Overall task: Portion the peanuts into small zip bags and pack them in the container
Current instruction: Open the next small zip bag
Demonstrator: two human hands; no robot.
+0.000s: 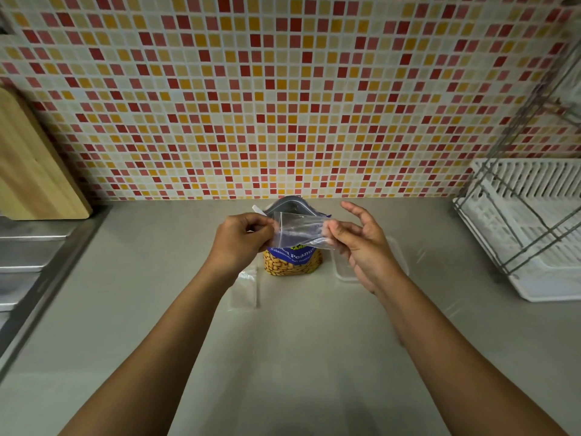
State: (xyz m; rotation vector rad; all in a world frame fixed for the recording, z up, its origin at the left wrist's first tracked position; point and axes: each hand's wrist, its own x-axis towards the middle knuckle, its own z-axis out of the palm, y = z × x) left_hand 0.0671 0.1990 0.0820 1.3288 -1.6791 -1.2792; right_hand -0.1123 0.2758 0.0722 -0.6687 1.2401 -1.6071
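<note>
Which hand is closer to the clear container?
Right. The right hand overlaps the container in view; the left hand is away to its left, past the peanut bag. Both pinch the small zip bag.

This is a home kitchen. A mosaic tile backsplash (283, 105) in red, orange and cream squares covers the wall behind a plain grey countertop (298, 341). At the left edge lies the ribbed stainless steel drainboard (28, 256) of a sink, with a wooden cutting board (31, 171) leaning against the wall just behind it. On the right stands a white plastic dish rack (534, 234) with a wire frame (503, 152).
</note>
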